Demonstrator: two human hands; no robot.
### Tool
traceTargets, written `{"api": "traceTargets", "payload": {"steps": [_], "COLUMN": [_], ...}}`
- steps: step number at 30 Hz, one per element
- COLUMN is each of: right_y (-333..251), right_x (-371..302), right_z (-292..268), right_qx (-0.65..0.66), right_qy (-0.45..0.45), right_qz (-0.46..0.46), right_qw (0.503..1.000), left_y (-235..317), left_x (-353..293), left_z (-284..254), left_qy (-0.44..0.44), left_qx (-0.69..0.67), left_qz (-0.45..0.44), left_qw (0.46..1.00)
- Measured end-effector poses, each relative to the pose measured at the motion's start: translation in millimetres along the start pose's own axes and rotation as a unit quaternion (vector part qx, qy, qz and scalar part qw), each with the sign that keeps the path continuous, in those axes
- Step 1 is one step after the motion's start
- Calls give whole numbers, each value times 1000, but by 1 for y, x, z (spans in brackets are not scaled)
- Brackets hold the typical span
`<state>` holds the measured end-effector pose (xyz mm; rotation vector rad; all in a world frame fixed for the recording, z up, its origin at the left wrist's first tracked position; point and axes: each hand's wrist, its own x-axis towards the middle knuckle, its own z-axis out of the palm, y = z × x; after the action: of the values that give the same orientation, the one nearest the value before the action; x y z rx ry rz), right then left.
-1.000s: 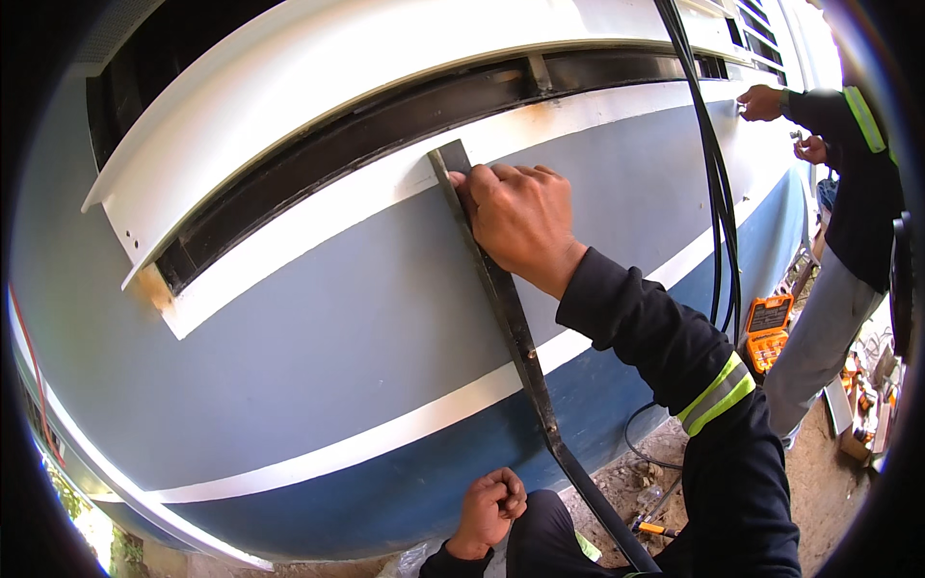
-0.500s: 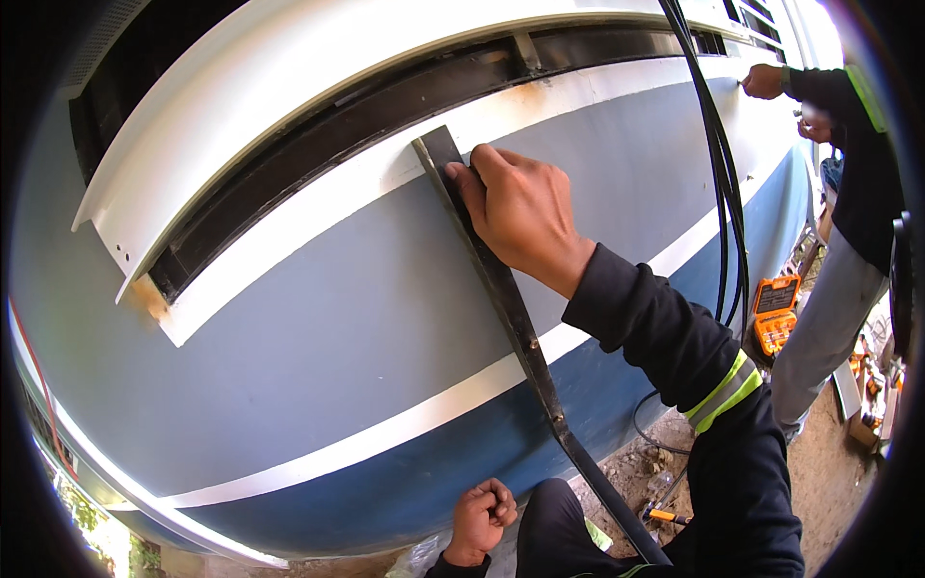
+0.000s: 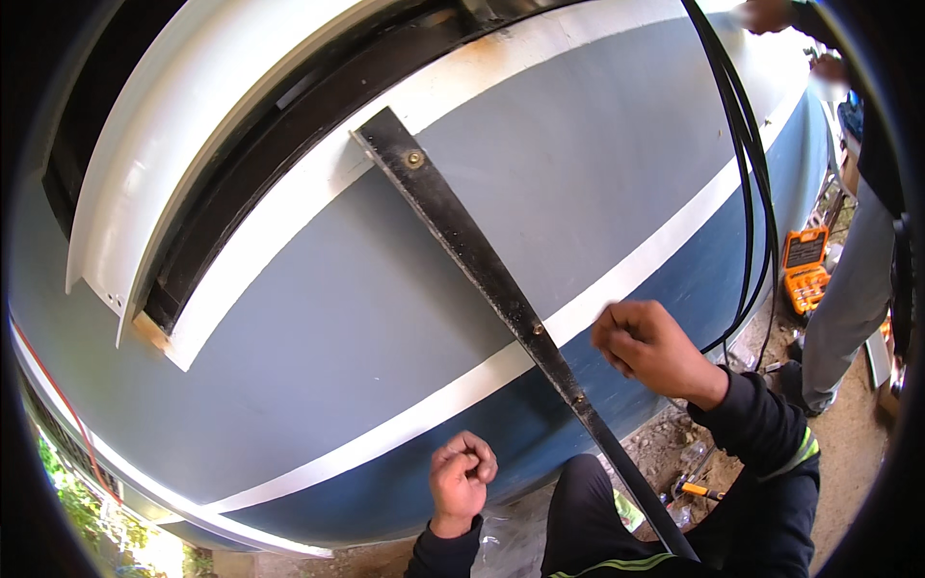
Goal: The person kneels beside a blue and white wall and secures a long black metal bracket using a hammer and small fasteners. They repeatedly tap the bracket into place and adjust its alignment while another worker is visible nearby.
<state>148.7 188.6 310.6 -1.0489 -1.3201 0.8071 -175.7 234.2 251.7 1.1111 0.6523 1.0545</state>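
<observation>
A long black metal bar (image 3: 462,252) slants down the painted wall, from the white band below the window to between my legs. A brass-coloured bolt (image 3: 413,159) sits near its top end, and two smaller fasteners show lower down. My right hand (image 3: 657,353) is just right of the bar, apart from it, with fingers curled closed. My left hand (image 3: 461,482) is raised left of the bar's lower part, also with fingers curled in. Whatever either hand may hold is hidden by its fingers.
Black cables (image 3: 744,164) hang down the wall at right. Beyond them stands another person (image 3: 848,289) near an open orange tool case (image 3: 806,270). A yellow-and-black handled tool (image 3: 701,491) lies on the dirt. A white curved panel (image 3: 173,144) juts out at upper left.
My right hand has left the bar's top end and moved down and right, uncovering the bolt there. My left hand has risen slightly. The view has shifted.
</observation>
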Motion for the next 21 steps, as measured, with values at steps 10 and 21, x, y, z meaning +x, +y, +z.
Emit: {"api": "traceTargets", "payload": {"steps": [10,21], "right_y": [119,0], "right_x": [-66,41], "right_z": [-24,11], "right_qx": [39,-244], "right_qy": [-118,151], "right_qz": [201,-272], "right_qw": [972,919], "left_y": [136,159], "left_x": [78,121], "left_z": [107,186], "left_qy": [145,313], "left_qx": [610,760], "left_qz": [462,367], "left_qw": [627,435]}}
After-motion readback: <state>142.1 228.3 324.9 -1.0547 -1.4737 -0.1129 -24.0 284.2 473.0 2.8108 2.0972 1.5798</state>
